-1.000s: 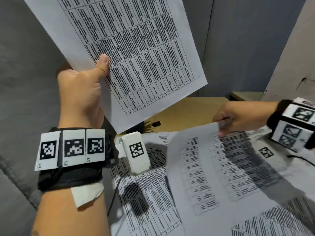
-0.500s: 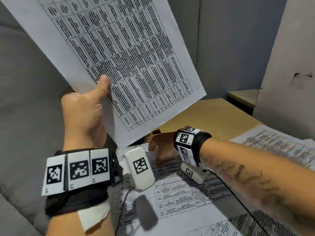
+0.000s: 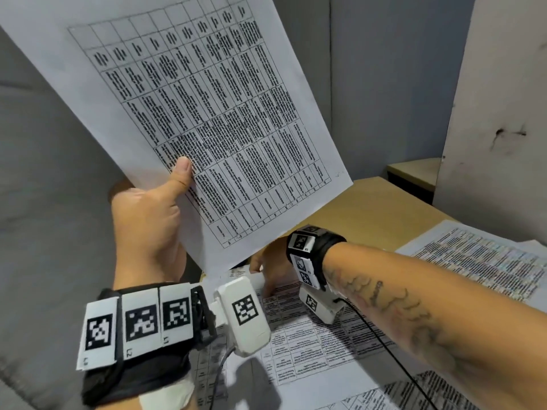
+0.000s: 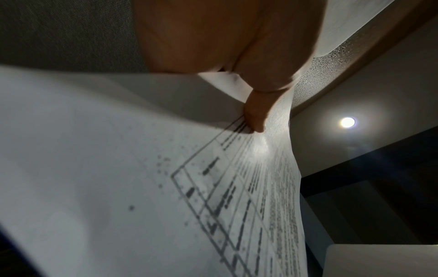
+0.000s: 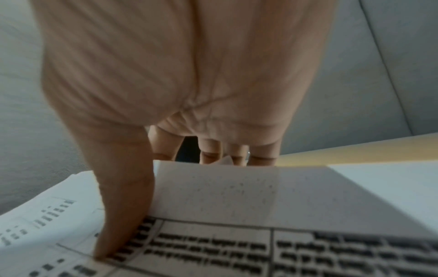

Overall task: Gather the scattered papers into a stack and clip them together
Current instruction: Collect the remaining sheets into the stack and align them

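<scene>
My left hand (image 3: 177, 184) holds a printed table sheet (image 3: 207, 113) upright, thumb (image 4: 254, 116) on its face and fingers hidden behind. The same sheet (image 4: 118, 187) fills the left wrist view. My right hand (image 3: 272, 270) reaches under that raised sheet to the far edge of another printed sheet (image 3: 310, 335) lying on the table. In the right wrist view, the right hand (image 5: 151, 187) has its thumb pressed on this sheet (image 5: 260, 243) and its fingers curled over the lifted far edge. No clip is visible.
More printed papers lie at the right (image 3: 479, 261) and at the near edge (image 3: 414, 392) of the wooden table (image 3: 379, 208). Grey partition walls (image 3: 384, 84) close the back and left. A white panel (image 3: 503, 113) stands at the right.
My right hand left the papers on the right and crossed left beneath the raised sheet to take the far edge of a sheet on the table. My left hand keeps its sheet up.
</scene>
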Tool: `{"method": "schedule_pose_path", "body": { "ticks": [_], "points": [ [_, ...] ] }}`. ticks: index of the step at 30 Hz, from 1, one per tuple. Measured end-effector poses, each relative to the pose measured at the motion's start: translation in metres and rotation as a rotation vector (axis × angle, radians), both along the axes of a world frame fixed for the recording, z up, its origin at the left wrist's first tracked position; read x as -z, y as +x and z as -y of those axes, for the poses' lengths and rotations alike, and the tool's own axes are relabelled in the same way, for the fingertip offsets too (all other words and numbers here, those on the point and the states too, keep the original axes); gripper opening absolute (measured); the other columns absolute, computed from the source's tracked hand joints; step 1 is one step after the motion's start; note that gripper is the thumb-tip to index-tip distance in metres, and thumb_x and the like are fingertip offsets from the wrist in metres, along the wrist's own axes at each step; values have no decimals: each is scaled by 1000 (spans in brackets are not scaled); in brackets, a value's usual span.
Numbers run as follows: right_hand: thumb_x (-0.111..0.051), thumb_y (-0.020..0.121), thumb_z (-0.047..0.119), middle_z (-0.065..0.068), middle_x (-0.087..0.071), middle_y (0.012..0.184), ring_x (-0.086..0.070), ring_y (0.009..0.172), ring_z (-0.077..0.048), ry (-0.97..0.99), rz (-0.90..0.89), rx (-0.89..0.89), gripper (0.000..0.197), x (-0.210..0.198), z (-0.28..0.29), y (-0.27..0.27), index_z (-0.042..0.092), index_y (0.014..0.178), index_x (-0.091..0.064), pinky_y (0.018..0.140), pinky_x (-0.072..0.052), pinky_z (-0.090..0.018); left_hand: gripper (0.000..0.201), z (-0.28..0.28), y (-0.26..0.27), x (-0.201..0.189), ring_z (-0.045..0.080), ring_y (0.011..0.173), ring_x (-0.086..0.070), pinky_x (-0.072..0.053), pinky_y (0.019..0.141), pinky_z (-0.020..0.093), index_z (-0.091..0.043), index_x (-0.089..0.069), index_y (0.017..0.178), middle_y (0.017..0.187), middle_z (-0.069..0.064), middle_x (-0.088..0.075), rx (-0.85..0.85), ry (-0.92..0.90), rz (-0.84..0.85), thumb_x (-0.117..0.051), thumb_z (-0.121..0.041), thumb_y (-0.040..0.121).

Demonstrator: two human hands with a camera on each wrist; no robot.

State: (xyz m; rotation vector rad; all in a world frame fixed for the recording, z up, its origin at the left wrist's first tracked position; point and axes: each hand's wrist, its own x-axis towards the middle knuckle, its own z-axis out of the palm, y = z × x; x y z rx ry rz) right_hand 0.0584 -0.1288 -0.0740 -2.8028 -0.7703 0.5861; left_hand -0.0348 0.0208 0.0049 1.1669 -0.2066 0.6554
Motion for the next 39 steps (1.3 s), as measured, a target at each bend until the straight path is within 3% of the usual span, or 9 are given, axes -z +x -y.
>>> {"method": "schedule_pose_path", "body": {
  "ticks": [3,7,9,13,17,25,30,36,39],
  "points": [
    [-73,88,30,14,-50,81,-46,70,-6,-8,93,-39,18,-3,0,-9,27,100,-59,53,-33,-11,20,2,-1,0,29,95,-72,-54,94,51,-13,-78,66,86,5,-77,9,8,8,-71,-11,85],
    [-70,89,33,4,-66,114,-57,93,-12,47,214,-20,38,-20,25,-25,20,124,-62,77,-46,-24,11,0,1,1,35,98,-70,-54,93,52,-5,-72,76,95,16,-72,-24,-11,3,-74,-13,83],
    [-70,89,31,3,-68,110,-61,98,-16,129,332,-19,32,-38,57,-39,16,116,-66,86,-52,-33,18,-3,3,0,31,91,-69,-54,93,52,-2,-67,76,92,17,-66,-63,-2,-5,-76,-17,80],
    [-75,85,27,10,-61,77,-56,68,-8,173,655,-120,16,-64,130,-70,17,77,-65,60,-47,-29,28,-3,2,0,19,78,-62,-59,85,42,5,-61,89,82,11,-59,-88,-14,28,-76,-17,82],
    [-83,79,14,7,-59,73,-54,64,-8,367,835,-219,21,-80,176,-95,11,71,-64,56,-44,-27,24,-8,-1,-4,8,66,-63,-53,71,15,-2,-57,71,71,3,-59,-172,-59,49,-70,-12,88],
    [-81,79,15,-4,-67,74,-61,66,-18,978,779,-128,16,-95,203,-112,5,76,-70,59,-44,-31,51,-16,-5,-8,0,35,-26,-32,45,17,-18,-30,57,33,-18,-26,-363,-97,-3,-67,-24,92],
    [-78,77,5,20,-69,67,-58,62,6,1016,778,-45,11,-131,192,-109,-3,79,-71,62,-43,-11,29,-9,7,0,-2,44,-50,-43,56,18,-8,-51,65,42,-16,-52,-132,156,-88,-70,-8,87],
    [-84,75,9,2,-67,68,-56,67,-11,1132,825,55,13,-180,178,-89,8,75,-71,66,-44,-31,22,15,7,10,32,76,-64,-52,74,41,3,-70,79,79,19,-67,237,287,-193,-64,6,58],
    [-88,69,13,1,-68,71,-60,69,-13,1229,758,86,17,-189,175,-80,13,72,-71,71,-51,-32,15,20,1,10,31,74,-72,-59,63,35,6,-72,87,83,20,-73,370,249,-201,-69,2,72]
  ]
}}
